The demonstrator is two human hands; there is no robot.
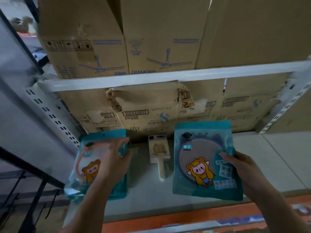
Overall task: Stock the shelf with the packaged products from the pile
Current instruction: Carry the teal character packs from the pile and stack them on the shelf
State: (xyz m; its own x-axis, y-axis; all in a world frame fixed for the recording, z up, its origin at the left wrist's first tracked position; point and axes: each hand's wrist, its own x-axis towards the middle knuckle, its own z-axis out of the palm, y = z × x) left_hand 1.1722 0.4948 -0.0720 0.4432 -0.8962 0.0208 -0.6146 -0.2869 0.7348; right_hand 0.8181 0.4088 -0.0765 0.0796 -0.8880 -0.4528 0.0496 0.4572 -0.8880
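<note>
Head view: open shelving bay seen from above and in front, both hands in frame.
Upper board (151, 79): white, carrying tall fan cartons (101, 47) printed with ceiling-fan drawings and "DIAMOND".
Back of bay: brown cartons (151, 113) fill the rear of the lower shelf (260, 157); one has "300ml" printed upside down, and the torn flaps hang loose.
Uprights: a slotted white post (50, 113) stands at the left and another at the right.
Left margin: a black metal frame (25, 165) stands just beside the bay.
Front edge: an orange strip (185, 217) runs below the shelf lip.
In the way: a small pale boxed item with a handle (159, 153) lies flat on the shelf between the two packs, touching neither.
Left pack (94, 165): teal pouch at the left end of the shelf, clear front, holding a pink hoop and a monkey-hooded cartoon figure. More teal edges show beneath it.
Left hand (116, 158): fingers lie nearly straight over the pouch face, thumb at its right edge. Cannot tell whether it grips.
Right pack (202, 158): teal pouch tilted above the shelf, holding a blue-rimmed round disc and small clear squares. A sheep-hooded figure is printed on the front.
Right hand (239, 167): pinches the pouch's right edge, thumb on the front.
</note>
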